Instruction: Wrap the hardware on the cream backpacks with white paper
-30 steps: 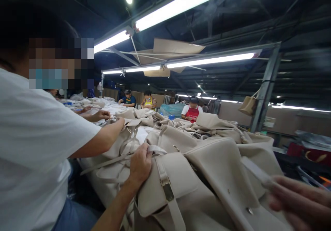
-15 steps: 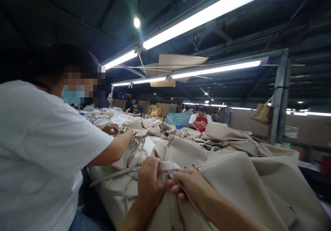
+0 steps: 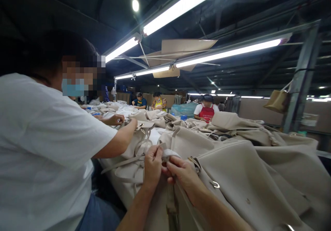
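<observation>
In front of me, my left hand (image 3: 153,165) pinches a beige strap, its fingertips close to my right hand. A curved whitish band (image 3: 172,153) spans the gap between both hands; whether it is wrapping or part of the strap I cannot tell. My right hand (image 3: 184,175) is closed with thumb and fingers on the band's near end, and a thin beige strap trails below it. Beneath and beside the hands lies a large beige bag (image 3: 230,165) with a gold metal ring (image 3: 215,184) and a dark buckle piece close to my right wrist.
On my left a co-worker (image 3: 51,131) in a white shirt leans over the pile, hands on another beige bag (image 3: 147,124). More beige bags (image 3: 224,121) heap the table. Several people sit beyond, one in a red apron (image 3: 206,113). A metal post (image 3: 302,75) stands right.
My view has tilted down and turned slightly left. My left hand has shifted from gripping over the band to a fingertip pinch; my right hand has moved in closer to the band.
</observation>
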